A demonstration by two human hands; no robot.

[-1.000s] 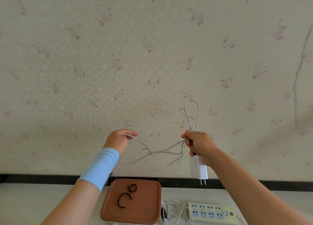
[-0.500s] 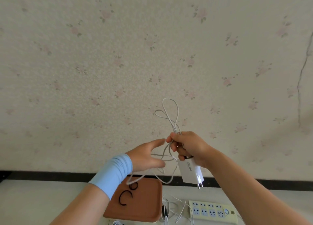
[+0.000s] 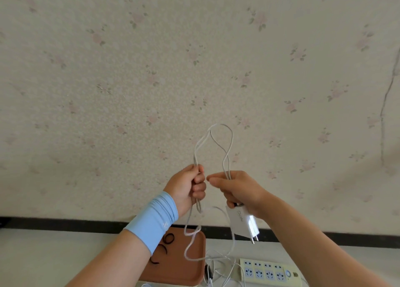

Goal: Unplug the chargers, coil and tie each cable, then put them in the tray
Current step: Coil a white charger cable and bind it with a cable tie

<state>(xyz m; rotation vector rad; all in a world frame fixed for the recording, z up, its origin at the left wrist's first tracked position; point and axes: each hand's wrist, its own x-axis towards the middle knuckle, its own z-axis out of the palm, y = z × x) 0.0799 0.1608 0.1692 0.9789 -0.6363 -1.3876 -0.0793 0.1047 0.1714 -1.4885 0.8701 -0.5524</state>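
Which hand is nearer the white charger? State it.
Right. The right hand holds the white charger by its top; the left hand grips the cable farther left, clear of it.

A white cable [image 3: 225, 163], looped upward with slack dangling, and its white charger [image 3: 243, 222], prongs down, hang above the brown tray [image 3: 177, 269].

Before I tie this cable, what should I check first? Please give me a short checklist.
1. Charger unplugged from power strip: ok, prongs hang free.
2. Left hand and right hand both grip cable: ok.
3. Cable fully coiled: not ok, loose tail hangs over tray.
4. Black ties within reach: ok, lying in tray.
5. Other plugs out of power strip: cannot tell.
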